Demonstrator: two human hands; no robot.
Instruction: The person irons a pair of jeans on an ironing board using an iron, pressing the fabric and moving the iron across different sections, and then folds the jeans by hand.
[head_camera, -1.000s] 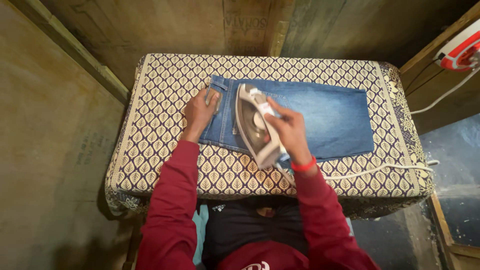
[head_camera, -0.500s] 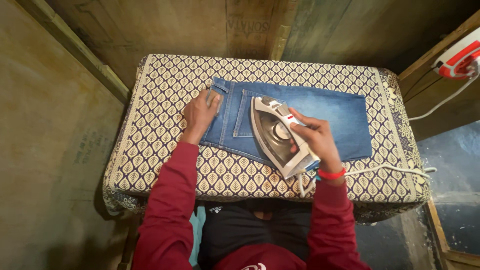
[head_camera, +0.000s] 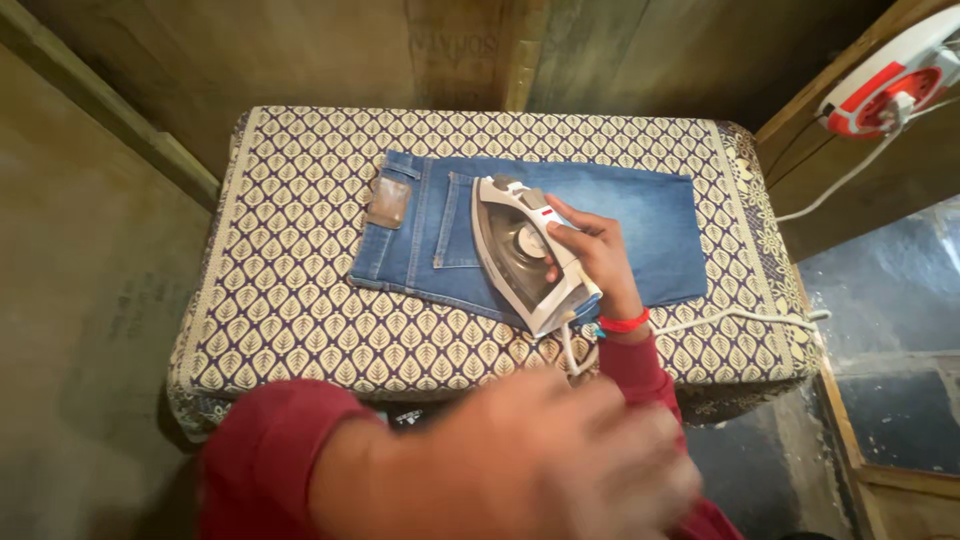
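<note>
Head view of a tabletop covered in a leaf-patterned cloth. Folded blue jeans lie flat across its middle, waistband toward the left edge, with a tan patch at the waistband. The right hand, a red band at its wrist, has its fingers closed around the handle of a white and grey iron. The iron is tipped onto its side on the jeans, soleplate facing the left edge. A white cord trails from the iron along the near edge to the right corner. The left hand is raised close to the camera, off the tabletop and blurred; whether its fingers are open or closed cannot be told. A red and white cable reel sits beyond the right edge.
</note>
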